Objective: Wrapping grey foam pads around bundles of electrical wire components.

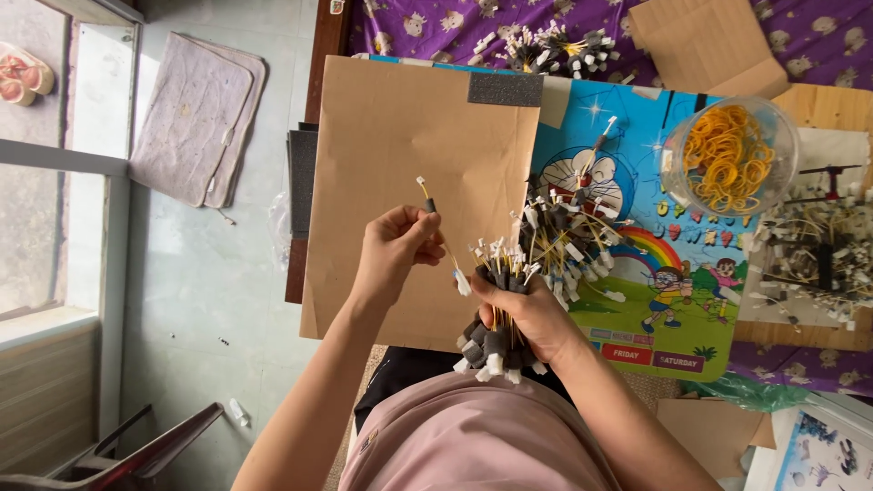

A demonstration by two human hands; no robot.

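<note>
Right hand closed around thick bundle of wires, upright in grip, tips fanned above. Left hand pinches single wire, slanted, lower end just beside bundle top, over cardboard-covered worktop.

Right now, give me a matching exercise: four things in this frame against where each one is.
Things:
1. single wire
2. wire bundle
3. rubber bands
4. cardboard sheet

Places:
A. in the clear bowl
B. pinched in the left hand
C. lying flat on the table, under both hands
D. gripped in the right hand

Pairs: 1-B, 2-D, 3-A, 4-C
</note>
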